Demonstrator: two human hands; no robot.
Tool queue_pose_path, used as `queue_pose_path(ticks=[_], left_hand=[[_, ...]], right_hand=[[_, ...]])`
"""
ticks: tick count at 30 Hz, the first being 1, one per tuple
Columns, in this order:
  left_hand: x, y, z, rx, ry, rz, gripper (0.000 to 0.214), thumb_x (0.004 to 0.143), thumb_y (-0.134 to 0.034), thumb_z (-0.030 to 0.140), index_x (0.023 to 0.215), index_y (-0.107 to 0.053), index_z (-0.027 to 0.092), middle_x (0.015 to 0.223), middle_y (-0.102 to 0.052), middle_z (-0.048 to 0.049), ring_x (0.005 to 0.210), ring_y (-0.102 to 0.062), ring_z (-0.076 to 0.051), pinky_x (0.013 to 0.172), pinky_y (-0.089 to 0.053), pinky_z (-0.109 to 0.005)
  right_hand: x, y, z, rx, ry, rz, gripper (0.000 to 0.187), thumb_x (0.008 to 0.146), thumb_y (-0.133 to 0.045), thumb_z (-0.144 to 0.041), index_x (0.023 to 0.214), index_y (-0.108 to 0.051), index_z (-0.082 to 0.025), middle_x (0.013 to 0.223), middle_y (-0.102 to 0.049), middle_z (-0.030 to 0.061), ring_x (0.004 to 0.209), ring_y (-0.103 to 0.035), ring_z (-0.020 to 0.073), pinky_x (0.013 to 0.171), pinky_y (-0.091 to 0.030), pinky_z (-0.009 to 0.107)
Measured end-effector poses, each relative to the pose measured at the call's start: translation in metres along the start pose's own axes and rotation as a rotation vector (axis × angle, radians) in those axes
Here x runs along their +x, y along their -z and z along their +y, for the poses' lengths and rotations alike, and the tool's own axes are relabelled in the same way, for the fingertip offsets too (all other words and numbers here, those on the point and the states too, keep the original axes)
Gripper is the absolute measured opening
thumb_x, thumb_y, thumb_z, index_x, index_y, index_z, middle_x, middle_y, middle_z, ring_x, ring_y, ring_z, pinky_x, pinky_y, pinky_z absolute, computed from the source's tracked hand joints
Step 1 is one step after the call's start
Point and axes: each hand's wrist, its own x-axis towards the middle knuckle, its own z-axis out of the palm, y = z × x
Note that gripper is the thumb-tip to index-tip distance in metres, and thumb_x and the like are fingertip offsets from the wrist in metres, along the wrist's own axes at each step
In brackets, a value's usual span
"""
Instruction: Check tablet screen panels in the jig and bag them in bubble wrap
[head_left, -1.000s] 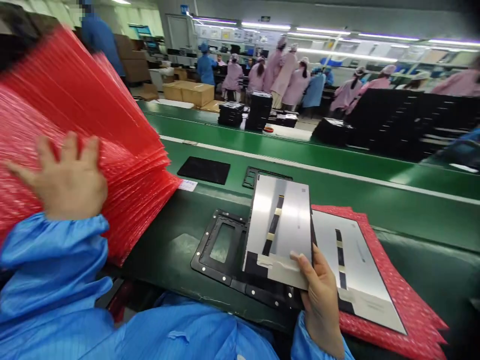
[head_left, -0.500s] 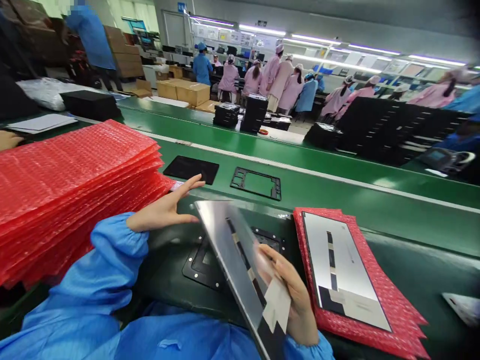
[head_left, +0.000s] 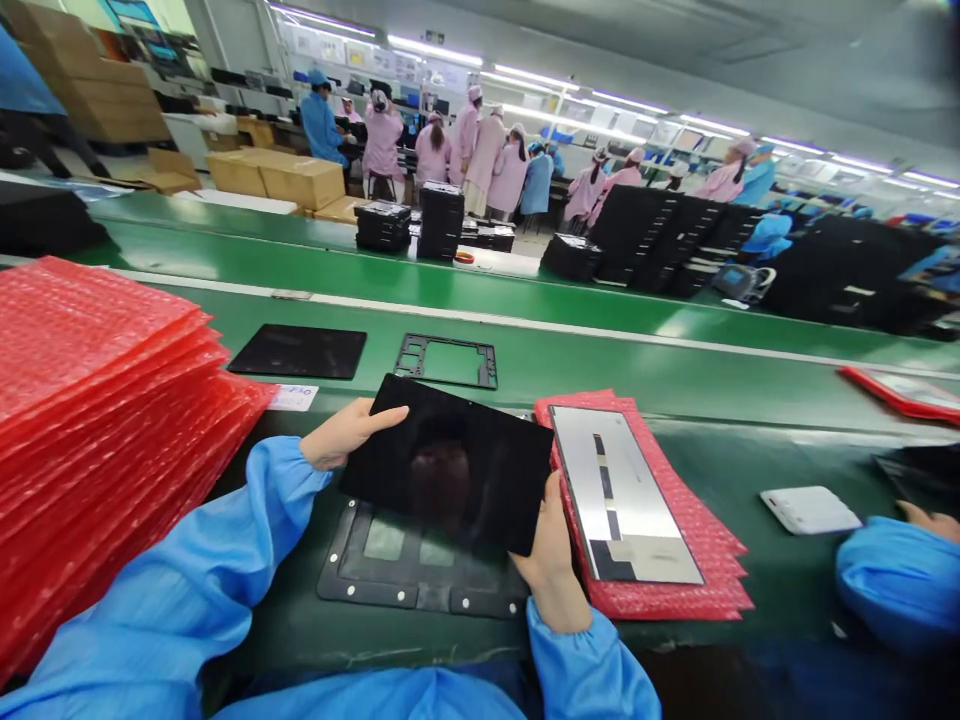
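Between my two hands a tablet screen [head_left: 450, 470] is held, its glossy black face turned up toward me. My left hand [head_left: 346, 432] grips its upper left corner, thumb on top. At its right edge my right hand [head_left: 551, 555] is closed, with the fingers partly hidden. Below the screen lies a black fixture plate [head_left: 375, 570] with light round studs, partly covered. Just right of my right hand, another screen [head_left: 645, 490] rests back side up on red bubble-wrap bags [head_left: 720, 575]. A black frame [head_left: 489, 368] and a dark panel [head_left: 300, 352] lie beyond on the green belt.
A tall stack of red bubble-wrap bags [head_left: 112, 420] stands at left, beside a white label [head_left: 294, 398]. To the right are a white device [head_left: 810, 510] and a co-worker's blue sleeve [head_left: 900, 580]. Black tray stacks [head_left: 637, 240] and cartons [head_left: 277, 178] stand across the belt.
The screen has been turned from its silver back to its black face and now sits above the fixture plate. My left hand, earlier free, has taken hold of it. The view has swung right.
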Motion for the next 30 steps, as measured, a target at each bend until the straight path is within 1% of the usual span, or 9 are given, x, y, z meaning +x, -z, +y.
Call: queue_pose_path(ticks=[3, 6, 8, 11, 13, 15, 17, 24, 30], left_hand=[[0.012, -0.001, 0.001, 0.021, 0.015, -0.007, 0.041, 0.072, -0.071, 0.056, 0.078, -0.073, 0.015, 0.075, -0.074, -0.0072, 0.065, -0.067, -0.02, 0.057, -0.05, -0.026], [0.041, 0.002, 0.006, 0.101, -0.009, 0.0, 0.067, 0.078, -0.046, 0.075, 0.08, -0.073, 0.014, 0.076, -0.074, -0.0125, 0.07, -0.068, -0.025, 0.062, -0.053, -0.032], [0.071, 0.006, 0.011, 0.284, -0.052, 0.114, 0.079, 0.081, -0.031, 0.078, 0.09, -0.074, 0.012, 0.087, -0.074, -0.016, 0.083, -0.069, -0.03, 0.072, -0.054, -0.037], [0.118, 0.016, 0.017, 0.488, -0.106, 0.336, 0.064, 0.078, -0.057, 0.064, 0.114, -0.067, 0.013, 0.126, -0.064, -0.0176, 0.12, -0.055, -0.036, 0.097, -0.044, -0.041], [0.143, 0.023, 0.017, 0.556, -0.112, 0.468, 0.07, 0.072, -0.072, 0.05, 0.131, -0.056, 0.015, 0.151, -0.04, -0.018, 0.14, -0.029, -0.04, 0.11, -0.03, -0.047], [0.16, 0.028, 0.016, 0.599, -0.078, 0.582, 0.08, 0.07, -0.076, 0.042, 0.139, -0.047, 0.015, 0.158, -0.022, -0.0208, 0.144, -0.011, -0.045, 0.112, -0.019, -0.056], [0.17, 0.032, 0.013, 0.603, -0.023, 0.654, 0.075, 0.075, -0.074, 0.04, 0.139, -0.046, 0.014, 0.157, -0.023, -0.0218, 0.143, -0.013, -0.045, 0.111, -0.016, -0.063], [0.17, 0.054, 0.022, 0.365, 0.083, 0.634, 0.043, 0.09, -0.06, 0.036, 0.128, -0.053, 0.017, 0.133, -0.053, -0.0118, 0.115, -0.055, -0.027, 0.095, -0.048, -0.051], [0.117, 0.069, 0.016, -0.027, 0.032, 0.422, 0.027, 0.095, -0.051, 0.03, 0.114, -0.061, 0.014, 0.104, -0.07, -0.0098, 0.083, -0.066, -0.016, 0.076, -0.056, -0.035]], right_hand=[[0.005, -0.002, 0.0, -0.023, 0.074, 0.043, 0.063, 0.077, -0.072, -0.052, 0.131, -0.059, -0.023, 0.117, -0.072, 0.009, 0.113, -0.064, 0.0273, 0.101, -0.048, 0.045], [0.005, -0.001, 0.0, -0.069, 0.157, 0.058, 0.067, 0.072, -0.081, -0.031, 0.134, -0.055, -0.026, 0.118, -0.072, 0.0053, 0.112, -0.066, 0.0245, 0.101, -0.049, 0.041], [0.004, 0.002, 0.0, -0.061, 0.141, 0.052, 0.065, 0.073, -0.08, -0.032, 0.133, -0.056, -0.027, 0.117, -0.072, 0.0052, 0.108, -0.067, 0.0245, 0.099, -0.051, 0.04], [0.004, 0.006, 0.0, -0.027, 0.084, 0.042, 0.063, 0.074, -0.08, -0.034, 0.132, -0.057, -0.025, 0.115, -0.072, 0.0064, 0.104, -0.069, 0.0267, 0.094, -0.055, 0.043], [0.005, 0.008, 0.001, -0.009, 0.07, 0.051, 0.062, 0.074, -0.08, -0.034, 0.131, -0.058, -0.024, 0.113, -0.073, 0.0069, 0.103, -0.07, 0.0279, 0.092, -0.056, 0.044], [0.005, 0.01, 0.001, 0.005, 0.072, 0.054, 0.061, 0.074, -0.079, -0.033, 0.13, -0.058, -0.023, 0.11, -0.074, 0.0072, 0.102, -0.07, 0.0286, 0.09, -0.057, 0.044], [0.004, 0.01, 0.001, 0.011, 0.081, 0.035, 0.062, 0.074, -0.079, -0.033, 0.131, -0.057, -0.023, 0.111, -0.074, 0.0072, 0.102, -0.07, 0.0284, 0.09, -0.057, 0.044], [0.003, 0.009, -0.001, 0.01, 0.108, 0.056, 0.061, 0.073, -0.08, -0.03, 0.129, -0.059, -0.023, 0.111, -0.074, 0.0067, 0.101, -0.071, 0.0282, 0.09, -0.057, 0.044], [-0.001, 0.011, -0.001, 0.002, 0.086, 0.092, 0.053, 0.076, -0.078, -0.032, 0.125, -0.062, -0.022, 0.111, -0.074, 0.0068, 0.102, -0.07, 0.0282, 0.09, -0.057, 0.046]])
